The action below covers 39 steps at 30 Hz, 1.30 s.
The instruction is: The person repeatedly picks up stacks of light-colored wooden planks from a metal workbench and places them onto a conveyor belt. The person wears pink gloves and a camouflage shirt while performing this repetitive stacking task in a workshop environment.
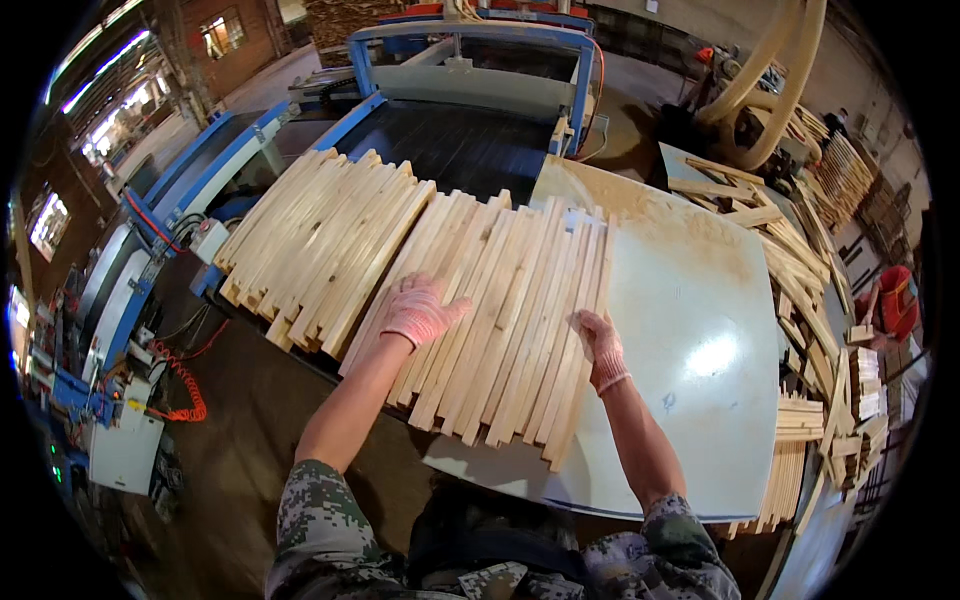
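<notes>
Two side-by-side groups of long, pale wood strips lie in front of me, their ends uneven. My left hand (425,310), in a pinkish glove, rests flat on top of the right group of wood strips (490,330), fingers spread. At that group's right edge is my right hand (598,345), gloved too, with its fingers curled against the outermost strip. Its fingertips are partly hidden, so the exact grip is hard to see. A narrow gap separates this group from the left group of wood strips (325,240), which neither hand touches.
Under the right strips spreads a pale, smooth tabletop (690,300), dusty at its far end. Beyond stands a blue-framed machine (470,60) with a dark bed (450,140). Loose wood pieces (800,270) are heaped at the right. A coiled orange hose (185,390) hangs at the left.
</notes>
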Tool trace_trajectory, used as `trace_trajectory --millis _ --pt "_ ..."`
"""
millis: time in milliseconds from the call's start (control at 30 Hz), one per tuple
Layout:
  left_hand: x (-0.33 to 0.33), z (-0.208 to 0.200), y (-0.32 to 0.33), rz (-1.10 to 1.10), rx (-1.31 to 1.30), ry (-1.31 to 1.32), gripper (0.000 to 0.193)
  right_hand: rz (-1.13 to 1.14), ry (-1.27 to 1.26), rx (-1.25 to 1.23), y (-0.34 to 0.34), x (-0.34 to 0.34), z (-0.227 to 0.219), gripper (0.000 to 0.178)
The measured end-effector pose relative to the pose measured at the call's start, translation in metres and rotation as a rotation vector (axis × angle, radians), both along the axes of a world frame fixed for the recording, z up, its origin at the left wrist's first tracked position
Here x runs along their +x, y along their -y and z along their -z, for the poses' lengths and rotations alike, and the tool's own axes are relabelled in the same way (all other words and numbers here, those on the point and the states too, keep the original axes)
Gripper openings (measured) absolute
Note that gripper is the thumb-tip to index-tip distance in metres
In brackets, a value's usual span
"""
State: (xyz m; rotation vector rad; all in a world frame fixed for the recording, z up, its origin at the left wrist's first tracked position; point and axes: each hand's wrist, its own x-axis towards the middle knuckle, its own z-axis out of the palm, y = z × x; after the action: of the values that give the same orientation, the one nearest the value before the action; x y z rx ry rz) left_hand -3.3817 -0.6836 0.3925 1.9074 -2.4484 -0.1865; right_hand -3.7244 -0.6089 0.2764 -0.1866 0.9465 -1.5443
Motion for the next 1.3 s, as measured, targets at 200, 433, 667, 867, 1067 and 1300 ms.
trace_trajectory --millis 200,433,667,867,1067,1300 --pt "-0.01 -0.011 -0.011 0.222 0.091 -0.058 0.067 -0.046 -0.202 0.01 0.009 0.035 -0.01 0.064" --pt "-0.015 -0.012 -0.001 0.286 0.192 0.003 0.078 -0.48 -1.225 0.362 -0.022 0.056 -0.102 0.08" --pt "-0.044 -0.042 -0.001 0.314 0.27 0.022 0.072 -0.288 -1.141 0.3 -0.035 0.052 -0.065 0.068" --pt "-0.064 -0.018 -0.038 0.346 0.308 -0.12 0.07 -0.191 -0.962 0.212 -0.076 0.027 -0.068 0.061" --pt "-0.089 0.01 -0.068 0.46 0.413 -0.412 0.078 -0.09 -1.078 0.352 -0.122 -0.023 -0.061 0.072" --pt "0.064 -0.031 -0.005 0.459 0.664 -0.927 0.062 0.237 -1.832 0.12 -0.084 0.074 -0.145 0.084"
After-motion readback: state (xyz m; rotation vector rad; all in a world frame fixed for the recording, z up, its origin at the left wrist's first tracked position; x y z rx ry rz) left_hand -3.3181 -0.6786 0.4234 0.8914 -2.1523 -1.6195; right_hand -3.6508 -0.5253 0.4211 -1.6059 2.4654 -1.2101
